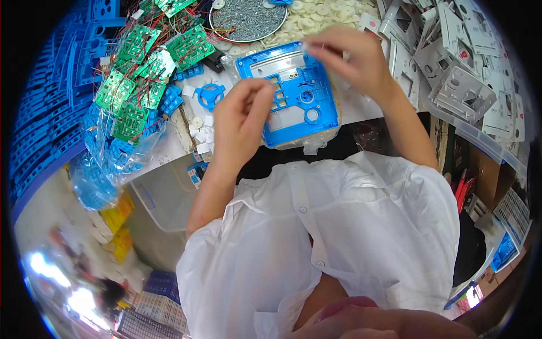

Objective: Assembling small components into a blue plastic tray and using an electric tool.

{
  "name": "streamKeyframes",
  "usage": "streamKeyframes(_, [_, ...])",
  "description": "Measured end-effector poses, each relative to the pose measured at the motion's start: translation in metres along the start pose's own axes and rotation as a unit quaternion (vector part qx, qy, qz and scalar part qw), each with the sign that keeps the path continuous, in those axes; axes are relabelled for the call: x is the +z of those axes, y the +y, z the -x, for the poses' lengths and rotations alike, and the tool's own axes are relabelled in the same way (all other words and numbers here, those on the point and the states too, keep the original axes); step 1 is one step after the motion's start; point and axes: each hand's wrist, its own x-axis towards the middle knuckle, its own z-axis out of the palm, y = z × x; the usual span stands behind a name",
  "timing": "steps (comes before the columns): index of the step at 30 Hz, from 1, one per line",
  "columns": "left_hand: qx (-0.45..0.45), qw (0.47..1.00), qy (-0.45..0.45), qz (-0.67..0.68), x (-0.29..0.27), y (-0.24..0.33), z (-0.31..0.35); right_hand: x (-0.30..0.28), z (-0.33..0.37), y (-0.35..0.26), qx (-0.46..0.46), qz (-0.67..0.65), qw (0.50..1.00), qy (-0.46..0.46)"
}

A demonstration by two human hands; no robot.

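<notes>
A blue plastic casing with square cut-outs and round openings lies in front of me, its hollow inside facing up. My left hand is at its left side, fingers curled and thumb pressed against them. Whatever those fingers hold, if anything, is hidden. Over the far right corner of the casing, my right hand has thumb and fingertips drawn together; something small and whitish shows near them, too small to name. Beside my left hand lie a blue ring-shaped plastic part and several small white pieces.
Green circuit boards with wires are heaped at the far left, blue casings stacked beyond. A round tray of screws and pale plastic discs lie at the back. White panels fill a clear bin at right.
</notes>
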Motion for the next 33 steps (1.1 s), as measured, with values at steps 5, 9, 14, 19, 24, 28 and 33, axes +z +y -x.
streamKeyframes(5, [-0.168, 0.95, -0.185, 0.19, 0.007, 0.008, -0.014, 0.013, 0.031, -0.037, -0.103, -0.061, 0.992, 0.036])
streamKeyframes(9, [-0.022, 0.996, -0.073, 0.054, 0.022, 0.0, -0.003, 0.016, 0.042, -0.058, 0.171, -0.26, 0.949, 0.054])
streamKeyframes(14, [0.06, 0.99, -0.008, -0.126, 0.03, 0.001, 0.004, 0.022, 0.036, -0.058, 0.175, -0.139, 0.975, 0.005])
streamKeyframes(19, [0.13, 0.959, 0.027, -0.251, 0.018, -0.004, 0.01, 0.014, 0.03, -0.048, 0.097, 0.059, 0.992, -0.051])
streamKeyframes(24, [0.233, 0.916, 0.012, -0.326, 0.013, -0.022, 0.017, 0.028, 0.037, -0.048, 0.079, 0.182, 0.974, -0.113])
streamKeyframes(28, [0.265, 0.904, 0.015, -0.335, 0.015, -0.026, 0.02, 0.033, 0.037, -0.053, 0.098, 0.21, 0.963, -0.134])
streamKeyframes(33, [0.287, 0.883, 0.01, -0.371, 0.018, -0.032, 0.019, 0.036, 0.034, -0.054, 0.099, 0.226, 0.956, -0.157])
